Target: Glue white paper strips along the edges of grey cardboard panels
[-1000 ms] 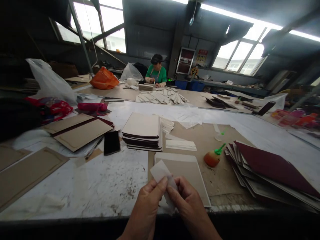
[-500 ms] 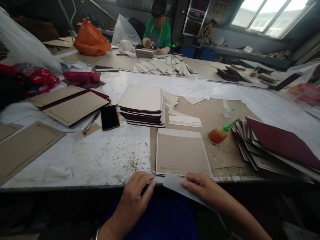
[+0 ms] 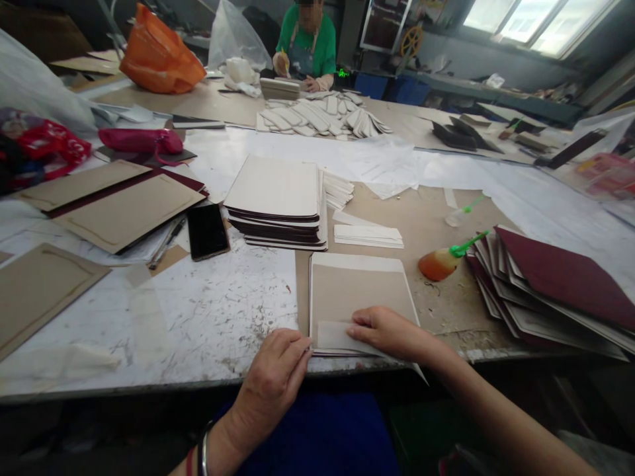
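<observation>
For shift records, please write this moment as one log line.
right hand: holds white paper strip over beige rectangular board | left hand: at board's near-left corner | orange plastic bottle: right of board

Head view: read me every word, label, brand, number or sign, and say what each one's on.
No text is readable.
Red patterned bag: pale markings, too blurred to read.
Wall poster: too blurred to read.
Orange squeeze bottle: no lettering shows.
Smartphone: dark screen, no text shows.
Paper strip in the right hand: no lettering shows.

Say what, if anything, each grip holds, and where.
Right grip: pale strip, by its far edge, mid-length. Left grip: at a corner of the board; hold unclear.
</observation>
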`<state>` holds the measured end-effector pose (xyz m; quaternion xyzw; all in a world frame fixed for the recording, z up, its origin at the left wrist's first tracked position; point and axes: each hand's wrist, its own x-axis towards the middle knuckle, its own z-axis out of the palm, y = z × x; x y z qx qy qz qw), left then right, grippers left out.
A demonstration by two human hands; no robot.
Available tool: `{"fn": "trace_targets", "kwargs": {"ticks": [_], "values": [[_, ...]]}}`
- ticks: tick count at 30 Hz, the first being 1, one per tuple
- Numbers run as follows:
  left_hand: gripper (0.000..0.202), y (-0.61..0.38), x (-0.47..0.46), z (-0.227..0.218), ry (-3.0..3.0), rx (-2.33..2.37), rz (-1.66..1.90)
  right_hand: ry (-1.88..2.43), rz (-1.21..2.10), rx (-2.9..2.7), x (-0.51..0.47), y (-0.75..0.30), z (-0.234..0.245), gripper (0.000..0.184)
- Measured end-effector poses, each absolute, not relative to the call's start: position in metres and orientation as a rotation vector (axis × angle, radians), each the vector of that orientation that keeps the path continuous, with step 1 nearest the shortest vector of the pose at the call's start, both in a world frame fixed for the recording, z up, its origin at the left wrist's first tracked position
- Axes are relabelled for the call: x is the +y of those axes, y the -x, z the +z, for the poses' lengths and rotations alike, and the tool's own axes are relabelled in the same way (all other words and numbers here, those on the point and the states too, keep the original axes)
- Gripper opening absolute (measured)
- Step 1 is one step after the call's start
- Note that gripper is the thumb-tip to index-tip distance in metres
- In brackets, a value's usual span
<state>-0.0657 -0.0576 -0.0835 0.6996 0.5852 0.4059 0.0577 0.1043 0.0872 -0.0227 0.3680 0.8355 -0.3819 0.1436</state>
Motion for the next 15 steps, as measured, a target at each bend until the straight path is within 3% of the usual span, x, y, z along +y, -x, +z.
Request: {"fn": "trace_targets", "kwargs": {"ticks": [15], "values": [[0.03, 0.0644, -0.0532, -0.0875, -2.26, 1.734, 1.14, -1.067, -1.034, 2.454, 0.0892, -0.0991, -0.0269, 0.027]]}}
